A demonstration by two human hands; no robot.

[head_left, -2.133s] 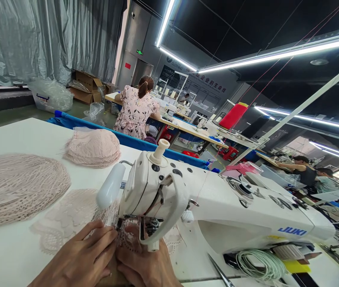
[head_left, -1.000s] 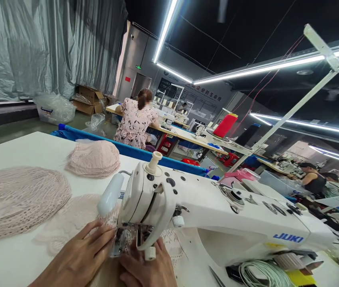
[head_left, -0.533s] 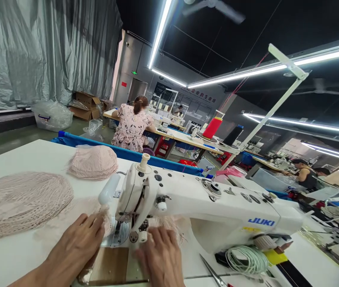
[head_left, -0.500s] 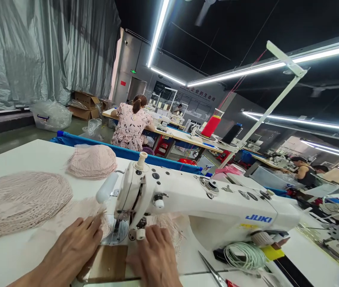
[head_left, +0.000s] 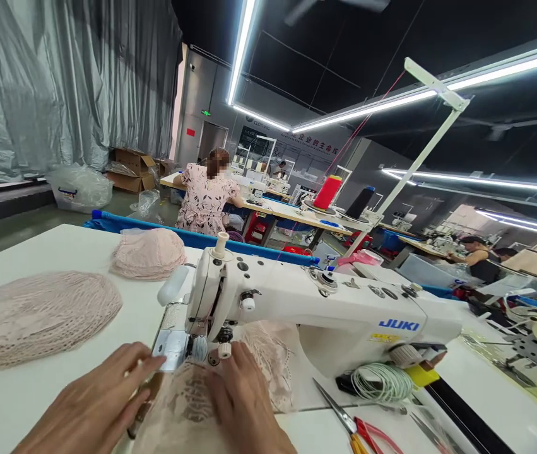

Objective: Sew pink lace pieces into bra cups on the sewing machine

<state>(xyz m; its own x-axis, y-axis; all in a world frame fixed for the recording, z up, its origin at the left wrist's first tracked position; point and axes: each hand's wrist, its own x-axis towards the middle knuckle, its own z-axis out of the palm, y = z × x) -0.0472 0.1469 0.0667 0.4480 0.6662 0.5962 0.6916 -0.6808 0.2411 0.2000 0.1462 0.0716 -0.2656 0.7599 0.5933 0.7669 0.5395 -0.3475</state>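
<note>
A white JUKI sewing machine (head_left: 325, 302) stands on the white table (head_left: 50, 246). A pale pink lace piece (head_left: 187, 403) lies in front of its needle, with more lace (head_left: 272, 353) bunched under the machine arm. My left hand (head_left: 98, 403) rests flat at the left edge of the lace, fingers stretched toward the metal needle plate (head_left: 168, 343). My right hand (head_left: 244, 403) lies flat on the lace just right of the presser foot, fingers extended.
Two stacks of pink lace (head_left: 36, 315) (head_left: 147, 252) sit on the left of the table. Red-handled scissors (head_left: 358, 429) and a coil of green cord (head_left: 377, 381) lie right of my hands. A person (head_left: 206, 195) sits at another table behind; a red thread cone (head_left: 327, 192) stands beyond.
The lace has come toward me from behind the needle and now lies between my hands. Both hands drew back slightly and the camera shifted rightward and down.
</note>
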